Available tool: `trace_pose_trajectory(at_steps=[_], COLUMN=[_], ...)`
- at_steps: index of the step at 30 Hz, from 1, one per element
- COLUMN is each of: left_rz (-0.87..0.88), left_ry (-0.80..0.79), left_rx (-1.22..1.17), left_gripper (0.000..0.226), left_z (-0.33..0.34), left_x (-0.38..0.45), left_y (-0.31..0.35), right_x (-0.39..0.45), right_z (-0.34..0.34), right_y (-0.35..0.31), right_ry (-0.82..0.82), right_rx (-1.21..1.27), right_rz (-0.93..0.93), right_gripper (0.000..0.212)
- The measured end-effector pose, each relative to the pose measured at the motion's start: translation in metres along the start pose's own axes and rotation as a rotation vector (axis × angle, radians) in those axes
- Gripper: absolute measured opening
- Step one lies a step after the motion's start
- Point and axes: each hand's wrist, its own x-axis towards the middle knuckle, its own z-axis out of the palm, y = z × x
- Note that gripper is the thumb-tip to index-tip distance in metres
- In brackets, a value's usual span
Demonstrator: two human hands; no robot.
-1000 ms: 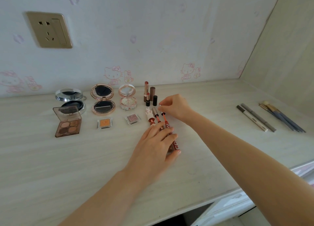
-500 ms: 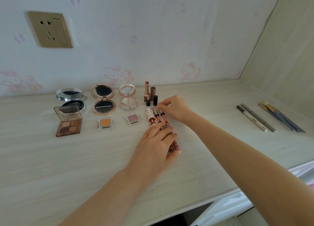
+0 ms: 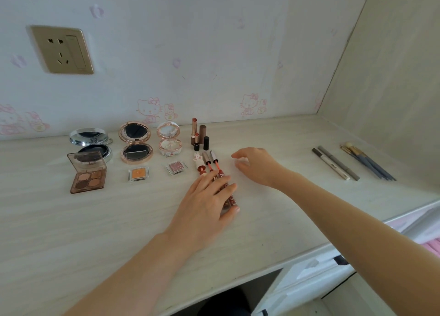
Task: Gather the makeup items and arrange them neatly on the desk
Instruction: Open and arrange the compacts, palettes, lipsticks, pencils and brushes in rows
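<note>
Left hand grip flat on lip glosses | right hand grip loosely spread, empty

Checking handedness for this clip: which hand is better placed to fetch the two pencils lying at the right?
Right. The right hand hovers open and empty, on the side of the pencils; the left hand lies flat on the lip gloss tubes, farther away.
</note>
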Motion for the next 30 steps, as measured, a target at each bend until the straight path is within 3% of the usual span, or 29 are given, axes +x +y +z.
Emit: trace_pose_trajectory(at_steps=[7, 14, 30], left_rz=[0.112, 0.157, -0.021], left_ry=[-0.018, -0.121, -0.123], left_rx=[0.12, -0.026, -0.338], left_gripper=[0.05, 0.04, 0.036], left_z=[-0.009, -0.002, 0.08], left_x=[0.007, 0.045, 0.191], left_y=[0.017, 0.052, 0.12], right_x=[-0.06, -0.11, -0.129], right_z=[-0.009, -0.023, -0.054], right_y=[0.027, 0.065, 0.168], right_ry=[0.018, 0.084, 0.336], right_rx=[-0.062, -0.09, -0.141], right_rz=[-0.016, 0.025, 0.249], right_gripper=[0.036, 0.033, 0.028])
